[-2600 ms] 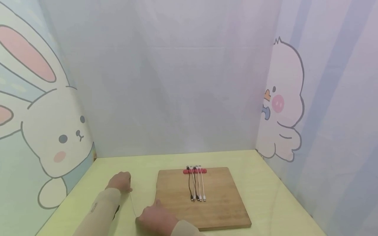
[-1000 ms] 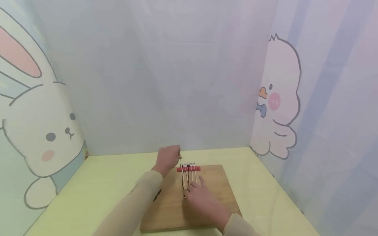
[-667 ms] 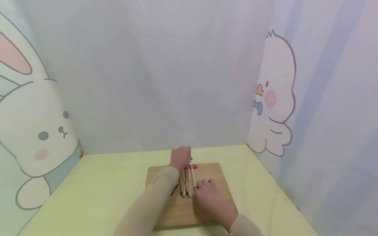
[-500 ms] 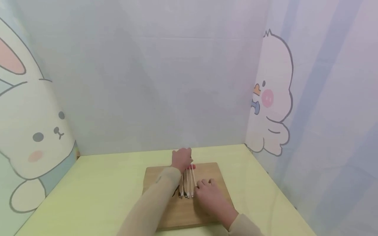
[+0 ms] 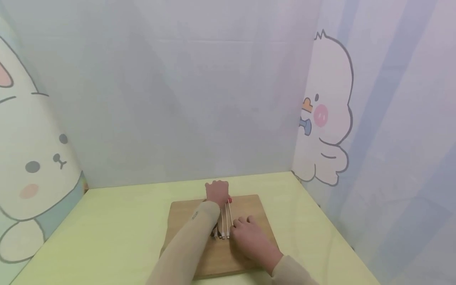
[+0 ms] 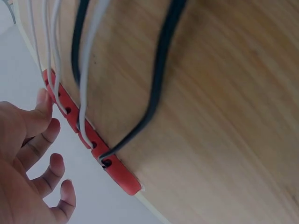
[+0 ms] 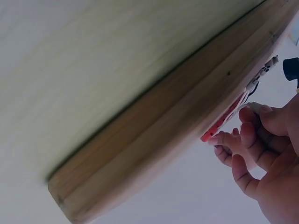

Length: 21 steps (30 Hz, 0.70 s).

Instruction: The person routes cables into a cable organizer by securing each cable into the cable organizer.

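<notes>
A red cable holder (image 6: pixel 122 179) lies along the far edge of the wooden board (image 5: pixel 249 209), with white and black cables (image 6: pixel 161 70) seated in its slots. My left hand (image 5: pixel 217 192) covers most of the holder in the head view. In the left wrist view its thumb and index finger pinch the outermost white cable (image 6: pixel 34 37) at the holder's end, the other fingers loosely curled. My right hand (image 5: pixel 251 237), over the board's near half, pinches that cable's pale connector (image 7: pixel 254 107) between thumb and index finger. The cable runs straight between both hands.
Plugs of the other cables (image 5: pixel 223 235) lie side by side on the board, just left of my right hand. The board rests on a pale yellow table (image 5: pixel 124 221). A grey curtain (image 5: pixel 178 99) hangs behind, with cartoon-printed panels at both sides.
Both hands have carried the white cable from the table left of the board to the holder's right end. Lately the left hand has dipped slightly at the holder; the right has barely moved.
</notes>
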### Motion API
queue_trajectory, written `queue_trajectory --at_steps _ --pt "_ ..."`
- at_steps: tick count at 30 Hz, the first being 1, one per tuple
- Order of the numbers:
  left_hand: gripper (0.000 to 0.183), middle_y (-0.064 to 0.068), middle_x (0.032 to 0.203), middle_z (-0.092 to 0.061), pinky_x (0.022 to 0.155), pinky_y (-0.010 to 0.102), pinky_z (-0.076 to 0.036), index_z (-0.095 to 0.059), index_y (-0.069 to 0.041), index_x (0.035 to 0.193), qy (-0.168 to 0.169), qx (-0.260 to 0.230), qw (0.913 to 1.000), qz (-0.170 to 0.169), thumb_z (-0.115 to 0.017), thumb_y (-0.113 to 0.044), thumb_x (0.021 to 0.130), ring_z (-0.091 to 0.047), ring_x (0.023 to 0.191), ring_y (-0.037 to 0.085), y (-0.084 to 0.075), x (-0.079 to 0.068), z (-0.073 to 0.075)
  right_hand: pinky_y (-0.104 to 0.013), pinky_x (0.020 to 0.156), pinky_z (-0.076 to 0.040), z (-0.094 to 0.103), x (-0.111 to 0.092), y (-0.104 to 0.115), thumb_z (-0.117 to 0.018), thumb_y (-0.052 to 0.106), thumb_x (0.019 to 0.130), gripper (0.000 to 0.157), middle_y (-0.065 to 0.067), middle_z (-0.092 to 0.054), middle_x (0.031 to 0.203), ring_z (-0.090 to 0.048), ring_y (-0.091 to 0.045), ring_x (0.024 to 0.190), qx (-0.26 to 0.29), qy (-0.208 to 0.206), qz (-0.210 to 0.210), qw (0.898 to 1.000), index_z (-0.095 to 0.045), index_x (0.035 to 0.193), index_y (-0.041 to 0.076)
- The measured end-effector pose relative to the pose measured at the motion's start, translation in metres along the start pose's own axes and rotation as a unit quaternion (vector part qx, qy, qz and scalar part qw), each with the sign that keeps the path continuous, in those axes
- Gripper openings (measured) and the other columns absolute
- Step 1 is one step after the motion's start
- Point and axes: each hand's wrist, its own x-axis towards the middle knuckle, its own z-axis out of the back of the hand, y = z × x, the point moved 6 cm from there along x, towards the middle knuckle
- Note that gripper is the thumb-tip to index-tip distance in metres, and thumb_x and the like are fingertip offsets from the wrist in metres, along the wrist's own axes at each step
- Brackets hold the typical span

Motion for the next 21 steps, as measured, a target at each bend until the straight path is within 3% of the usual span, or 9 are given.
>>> queue_trajectory --at_steps 12,17,21 --pt "0.013 0.004 0.086 -0.068 0.086 0.053 -0.045 -0.066 -0.019 0.083 0.028 -0.029 0.9989 0.024 -0.073 -0.030 0.085 -0.059 0.085 0.025 0.003 0.004 -0.002 -0.039 0.083 -0.045 -0.013 0.005 0.003 -0.065 0.024 0.086 0.012 0.004 -0.063 0.089 -0.053 -0.014 0.082 0.016 0.048 -0.012 0.999 -0.070 0.094 0.018" --pt "0.012 0.003 0.093 -0.070 0.088 0.056 -0.045 -0.069 -0.021 0.091 0.030 -0.030 0.9988 0.022 -0.071 -0.031 0.087 -0.058 0.093 0.026 0.003 0.008 -0.011 -0.038 0.082 -0.044 -0.018 0.004 0.006 -0.064 0.026 0.088 0.011 0.004 -0.062 0.089 -0.052 -0.014 0.081 0.012 0.059 -0.017 0.998 -0.070 0.095 0.018" --pt "0.011 0.002 0.093 -0.069 0.089 0.058 -0.045 -0.068 -0.021 0.084 0.041 -0.042 0.9982 0.016 -0.073 -0.031 0.085 -0.057 0.096 0.027 0.005 0.009 -0.012 -0.036 0.077 -0.043 -0.018 0.003 0.008 -0.065 0.026 0.088 0.010 0.006 -0.061 0.087 -0.052 -0.013 0.080 0.009 0.054 -0.019 0.998 -0.070 0.094 0.020"
